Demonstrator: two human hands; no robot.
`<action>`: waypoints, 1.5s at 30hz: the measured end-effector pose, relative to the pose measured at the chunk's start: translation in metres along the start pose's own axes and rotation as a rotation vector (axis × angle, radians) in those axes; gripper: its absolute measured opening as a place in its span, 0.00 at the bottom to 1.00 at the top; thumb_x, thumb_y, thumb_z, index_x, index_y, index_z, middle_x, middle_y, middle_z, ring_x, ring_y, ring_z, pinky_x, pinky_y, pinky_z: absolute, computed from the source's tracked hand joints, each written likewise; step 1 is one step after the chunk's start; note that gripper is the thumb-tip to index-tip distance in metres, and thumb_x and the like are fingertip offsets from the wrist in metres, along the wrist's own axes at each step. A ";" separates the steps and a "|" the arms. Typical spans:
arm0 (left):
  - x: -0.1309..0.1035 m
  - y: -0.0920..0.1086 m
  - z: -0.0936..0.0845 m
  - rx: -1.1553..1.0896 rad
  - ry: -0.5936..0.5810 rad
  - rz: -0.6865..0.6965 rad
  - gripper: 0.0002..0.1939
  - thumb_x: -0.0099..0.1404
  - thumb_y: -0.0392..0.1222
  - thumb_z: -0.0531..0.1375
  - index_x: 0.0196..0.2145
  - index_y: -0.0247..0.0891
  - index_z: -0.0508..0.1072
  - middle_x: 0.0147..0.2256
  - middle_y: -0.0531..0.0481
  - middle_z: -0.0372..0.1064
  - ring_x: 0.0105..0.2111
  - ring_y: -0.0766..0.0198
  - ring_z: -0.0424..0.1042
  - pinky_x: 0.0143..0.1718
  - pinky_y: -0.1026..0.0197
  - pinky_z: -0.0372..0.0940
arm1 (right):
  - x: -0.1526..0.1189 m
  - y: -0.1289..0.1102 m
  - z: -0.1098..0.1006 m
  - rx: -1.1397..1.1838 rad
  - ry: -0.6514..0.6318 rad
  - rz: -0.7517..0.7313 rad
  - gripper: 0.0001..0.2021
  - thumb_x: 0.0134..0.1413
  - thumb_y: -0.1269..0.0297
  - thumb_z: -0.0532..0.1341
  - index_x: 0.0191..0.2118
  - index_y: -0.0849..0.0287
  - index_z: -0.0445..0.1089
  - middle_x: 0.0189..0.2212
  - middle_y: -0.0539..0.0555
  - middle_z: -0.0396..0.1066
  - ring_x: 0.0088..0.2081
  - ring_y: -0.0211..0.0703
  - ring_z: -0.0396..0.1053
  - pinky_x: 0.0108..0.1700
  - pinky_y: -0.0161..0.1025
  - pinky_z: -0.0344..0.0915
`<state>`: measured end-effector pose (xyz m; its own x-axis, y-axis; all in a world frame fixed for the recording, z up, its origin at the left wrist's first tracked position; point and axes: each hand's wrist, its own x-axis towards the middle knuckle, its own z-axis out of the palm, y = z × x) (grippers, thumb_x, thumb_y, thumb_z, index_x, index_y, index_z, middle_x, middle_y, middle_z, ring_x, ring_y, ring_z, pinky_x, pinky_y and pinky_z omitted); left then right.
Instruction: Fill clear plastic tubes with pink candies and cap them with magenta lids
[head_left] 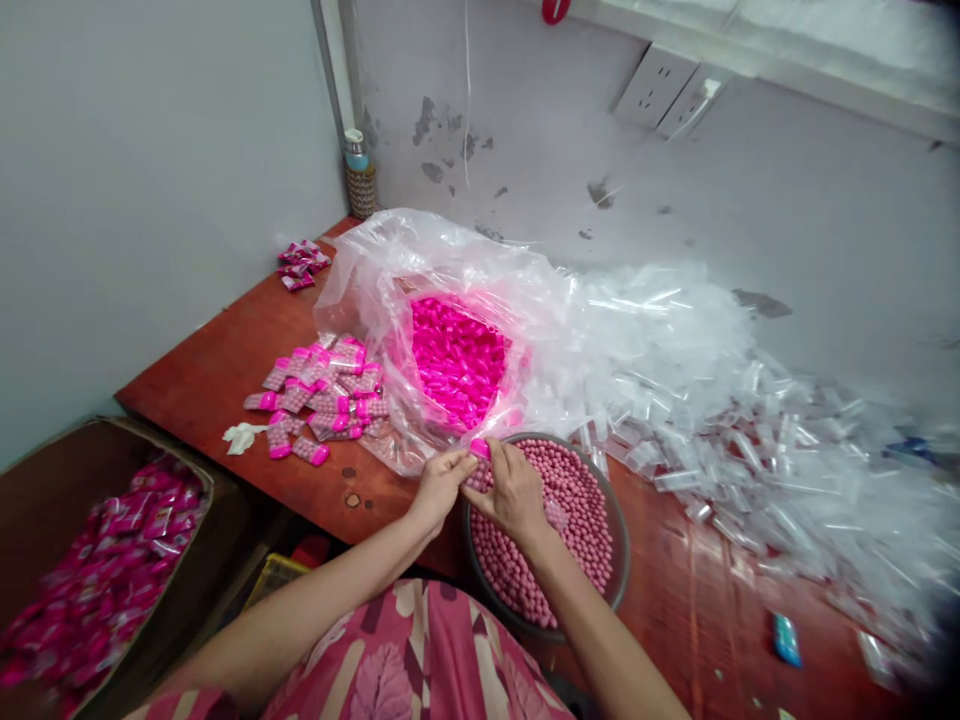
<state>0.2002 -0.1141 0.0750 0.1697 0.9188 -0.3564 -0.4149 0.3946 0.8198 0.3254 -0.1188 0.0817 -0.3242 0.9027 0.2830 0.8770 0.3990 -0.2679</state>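
Both hands meet above the left rim of a grey bowl (622,590) full of small pink balls (581,520). Between them is a small clear bottle with a bright pink cap (480,448), mostly covered by fingers. My left hand (439,487) is closed on its left side. My right hand (517,490) grips it from the right, thumb and fingers near the cap. Just beyond, an open clear plastic bag (360,270) holds many pink caps (457,360). Left of the bag lies a pile of filled, pink-capped bottles (326,400).
Empty clear bottles (675,420) are heaped along the wall at right. A cardboard box (199,520) of pink packets (127,550) stands at lower left. More packets (301,263) lie at the table's far left, near a flask (355,150). A blue item (786,638) rests at right.
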 end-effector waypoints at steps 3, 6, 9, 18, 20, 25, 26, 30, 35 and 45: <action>0.002 0.001 -0.005 0.024 0.014 0.008 0.11 0.51 0.44 0.60 0.25 0.31 0.72 0.22 0.52 0.66 0.23 0.69 0.62 0.27 0.66 0.56 | 0.003 -0.001 0.009 0.020 0.034 0.016 0.27 0.46 0.53 0.54 0.49 0.68 0.56 0.38 0.63 0.64 0.40 0.52 0.61 0.41 0.47 0.61; 0.006 0.004 -0.014 0.005 0.034 -0.032 0.11 0.50 0.44 0.60 0.27 0.32 0.72 0.22 0.52 0.66 0.24 0.69 0.63 0.28 0.66 0.57 | 0.009 -0.013 0.018 0.058 -0.013 0.051 0.31 0.46 0.52 0.54 0.52 0.67 0.53 0.41 0.64 0.63 0.43 0.53 0.60 0.43 0.48 0.61; 0.014 0.018 -0.033 0.025 0.108 -0.058 0.12 0.49 0.45 0.61 0.28 0.32 0.71 0.24 0.53 0.67 0.23 0.70 0.63 0.26 0.67 0.57 | 0.011 -0.026 0.018 0.117 -0.060 0.085 0.38 0.44 0.49 0.56 0.56 0.68 0.44 0.49 0.65 0.57 0.50 0.53 0.55 0.48 0.49 0.58; 0.076 0.112 -0.158 0.348 0.695 0.497 0.15 0.50 0.41 0.62 0.37 0.35 0.70 0.33 0.54 0.69 0.32 0.69 0.65 0.37 0.62 0.61 | -0.075 0.071 -0.020 -0.028 -0.157 0.550 0.15 0.53 0.63 0.51 0.47 0.59 0.60 0.42 0.59 0.65 0.43 0.48 0.63 0.42 0.48 0.62; 0.077 0.112 -0.162 0.435 0.719 0.536 0.17 0.50 0.40 0.61 0.40 0.36 0.69 0.37 0.54 0.69 0.36 0.67 0.65 0.41 0.60 0.60 | -0.095 0.094 -0.020 -0.040 -0.267 0.580 0.15 0.51 0.64 0.53 0.46 0.58 0.61 0.42 0.58 0.65 0.43 0.48 0.63 0.40 0.46 0.62; 0.048 0.066 -0.104 0.577 0.350 0.316 0.19 0.53 0.45 0.58 0.42 0.36 0.69 0.39 0.47 0.70 0.41 0.60 0.67 0.44 0.56 0.60 | -0.110 0.106 -0.005 0.185 -0.331 0.603 0.13 0.46 0.66 0.57 0.40 0.58 0.65 0.39 0.57 0.65 0.40 0.46 0.62 0.40 0.43 0.59; 0.040 0.053 -0.087 0.594 0.258 0.255 0.20 0.53 0.46 0.57 0.43 0.35 0.68 0.40 0.46 0.70 0.41 0.59 0.67 0.44 0.55 0.60 | -0.110 0.105 -0.001 0.225 -0.316 0.606 0.12 0.45 0.67 0.58 0.39 0.59 0.65 0.37 0.57 0.66 0.39 0.45 0.62 0.40 0.42 0.59; 0.011 0.012 -0.029 0.660 -0.124 0.154 0.17 0.55 0.45 0.55 0.42 0.36 0.70 0.40 0.45 0.70 0.41 0.58 0.68 0.45 0.55 0.60 | -0.107 0.102 0.014 0.371 -0.259 0.598 0.08 0.42 0.66 0.59 0.32 0.61 0.65 0.29 0.52 0.66 0.32 0.40 0.63 0.36 0.37 0.59; -0.009 -0.016 0.007 0.804 -0.344 0.266 0.14 0.58 0.42 0.53 0.41 0.39 0.70 0.40 0.47 0.70 0.40 0.60 0.68 0.44 0.57 0.60 | -0.106 0.096 0.023 0.621 -0.158 0.599 0.08 0.46 0.61 0.55 0.29 0.61 0.62 0.24 0.49 0.64 0.26 0.37 0.63 0.29 0.34 0.61; -0.006 -0.039 0.050 0.773 -0.516 0.281 0.14 0.58 0.40 0.53 0.42 0.40 0.70 0.40 0.49 0.70 0.40 0.62 0.67 0.44 0.60 0.59 | -0.106 0.064 -0.013 1.012 -0.003 0.599 0.13 0.45 0.57 0.58 0.35 0.59 0.62 0.31 0.51 0.67 0.32 0.40 0.67 0.35 0.40 0.67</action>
<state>0.2602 -0.1342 0.0678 0.6021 0.7983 -0.0134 0.1708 -0.1124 0.9789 0.4203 -0.1912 0.0467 0.0421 0.9895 -0.1379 0.2086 -0.1437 -0.9674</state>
